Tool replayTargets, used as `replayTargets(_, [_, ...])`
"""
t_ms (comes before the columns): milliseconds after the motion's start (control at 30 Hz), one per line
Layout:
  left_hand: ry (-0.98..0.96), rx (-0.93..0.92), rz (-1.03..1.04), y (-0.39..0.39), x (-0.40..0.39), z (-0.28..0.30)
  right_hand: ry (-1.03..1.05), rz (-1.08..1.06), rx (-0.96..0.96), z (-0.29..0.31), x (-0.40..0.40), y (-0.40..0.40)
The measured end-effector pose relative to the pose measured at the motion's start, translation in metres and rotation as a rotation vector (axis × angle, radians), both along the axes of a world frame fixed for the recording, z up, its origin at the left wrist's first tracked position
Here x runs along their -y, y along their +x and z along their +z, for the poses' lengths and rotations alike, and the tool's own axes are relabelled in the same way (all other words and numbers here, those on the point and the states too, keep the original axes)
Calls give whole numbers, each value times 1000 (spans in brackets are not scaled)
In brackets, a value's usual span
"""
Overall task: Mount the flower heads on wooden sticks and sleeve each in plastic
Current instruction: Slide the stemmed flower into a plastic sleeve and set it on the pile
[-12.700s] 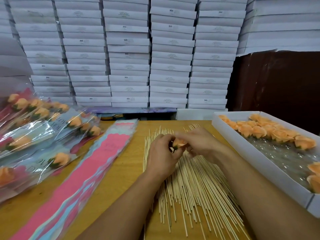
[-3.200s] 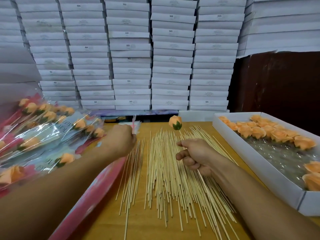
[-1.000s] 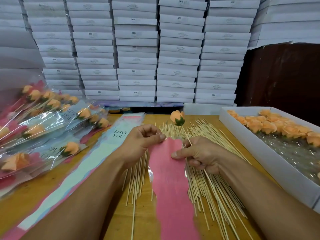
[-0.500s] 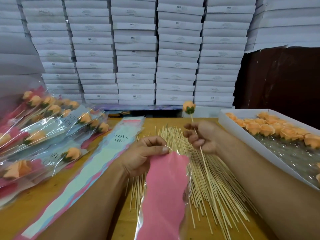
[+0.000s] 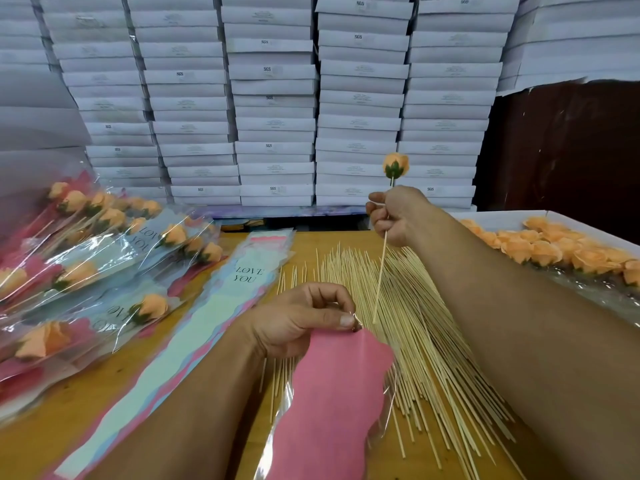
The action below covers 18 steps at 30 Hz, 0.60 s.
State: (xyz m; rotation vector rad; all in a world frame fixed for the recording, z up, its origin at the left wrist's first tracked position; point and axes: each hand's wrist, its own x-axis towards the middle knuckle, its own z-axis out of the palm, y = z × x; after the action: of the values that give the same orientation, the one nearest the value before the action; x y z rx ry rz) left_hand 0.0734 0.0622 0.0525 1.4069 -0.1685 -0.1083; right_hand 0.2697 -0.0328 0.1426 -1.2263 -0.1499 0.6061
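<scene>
Rising since a moment ago, the right hand [image 5: 398, 216] is gripping the mounted flower [image 5: 395, 165] above the loose sticks [image 5: 426, 327] while the left hand [image 5: 298, 320] is pinching the pink sleeve [image 5: 332, 403], many finished stems [image 5: 86, 258] already lying bagged leftward.

I see a yellowish wooden table [image 5: 304, 242]; on it, loose wooden sticks [image 5: 426, 327] fan out at centre; a stack of "LOVE YOU" sleeves [image 5: 207, 306] lies left; sleeved roses [image 5: 86, 258] pile far left; a white flower-head tray [image 5: 512, 216] sits right.
</scene>
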Motion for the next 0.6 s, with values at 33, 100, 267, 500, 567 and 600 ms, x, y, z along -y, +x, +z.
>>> replayTargets(33, [6, 2, -1, 0, 0, 0, 2, -15, 8, -2, -2, -1])
replayTargets(100, [7, 10, -7, 1, 0, -1, 5, -28, 21, -6, -5, -3])
replayTargets(267, [44, 18, -53, 2, 0, 0, 28, -69, 16, -12, -4, -6])
replayTargets(500, [40, 4, -68, 1, 0, 1, 51, -136, 16, -13, -1, -12])
replayTargets(567, [50, 4, -24, 2, 0, 0, 43, -112, 25, -18, -3, -21])
replayTargets(600, [46, 5, -10, 3, -1, 0, 49, -100, 25, -20, -3, -25])
